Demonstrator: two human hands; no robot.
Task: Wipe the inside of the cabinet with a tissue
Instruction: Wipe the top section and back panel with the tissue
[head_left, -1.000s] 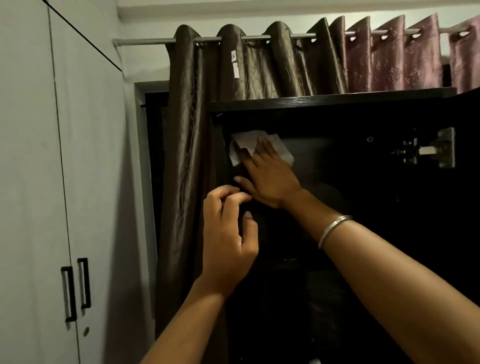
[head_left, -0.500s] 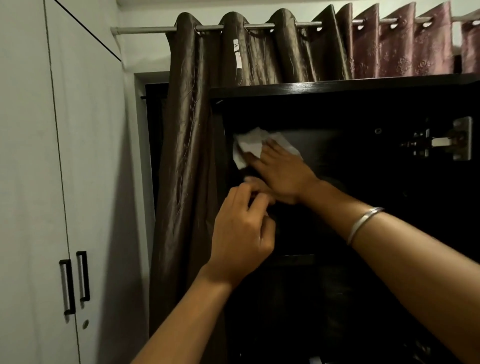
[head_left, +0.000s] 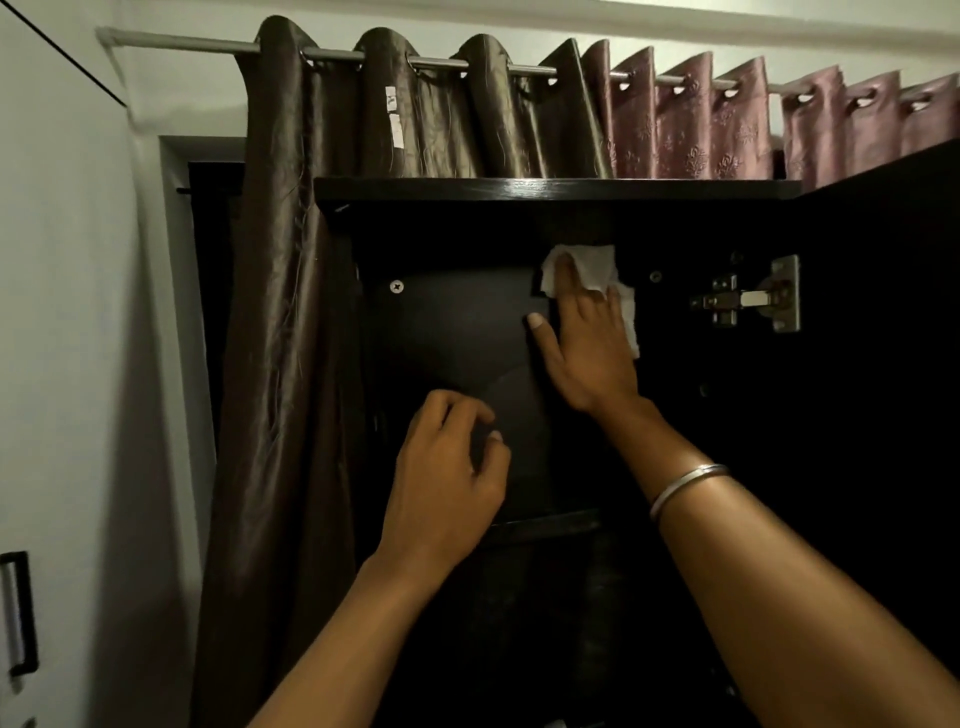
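The dark cabinet (head_left: 556, 188) stands open in front of me, its inside nearly black. My right hand (head_left: 587, 348) lies flat with straight fingers on the white tissue (head_left: 592, 270), pressing it against the back panel near the top, right of the middle. My left hand (head_left: 447, 478) hovers lower and to the left with loosely curled fingers, holding nothing I can see, close to the back panel. A silver bangle (head_left: 685, 488) circles my right wrist.
The cabinet door (head_left: 883, 364) stands open at the right, with a metal hinge (head_left: 748, 299). A shelf edge (head_left: 545, 525) runs below my hands. Brown and pink curtains (head_left: 291, 312) hang behind and left. A white wardrobe (head_left: 62, 364) with black handles fills the left side.
My right hand has slid the tissue from the upper left of the back panel to the right. My left hand has stayed low and left, fingers loosening. The view has moved closer.
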